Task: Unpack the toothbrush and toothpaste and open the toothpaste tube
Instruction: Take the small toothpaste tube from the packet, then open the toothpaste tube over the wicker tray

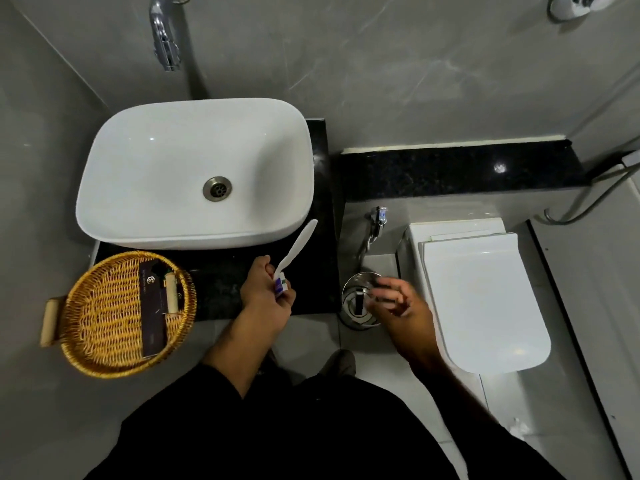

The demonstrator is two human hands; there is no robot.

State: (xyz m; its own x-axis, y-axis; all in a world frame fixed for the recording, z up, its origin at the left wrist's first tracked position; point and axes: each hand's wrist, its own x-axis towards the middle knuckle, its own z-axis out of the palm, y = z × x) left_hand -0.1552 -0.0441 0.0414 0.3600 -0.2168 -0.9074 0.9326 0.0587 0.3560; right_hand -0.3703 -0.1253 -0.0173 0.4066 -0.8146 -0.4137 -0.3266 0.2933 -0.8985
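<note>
Left hand (266, 292) closed around a white toothbrush (298, 249) and a small toothpaste tube (281, 284), over the front right part of the black worktop (214, 282). Toothbrush angled up and right, its far end reaching the front right corner of the white basin (194, 171). Toothpaste tube pinched at the fingertips, just under the toothbrush; cap state impossible to tell. Right hand (398, 299) blurred, fingers loosely spread, holding nothing visible, past the right edge of the worktop beside the closed toilet (485, 292). Wicker basket (128, 313) overhanging the front left corner of the worktop, with a dark packet (154, 306) inside.
</note>
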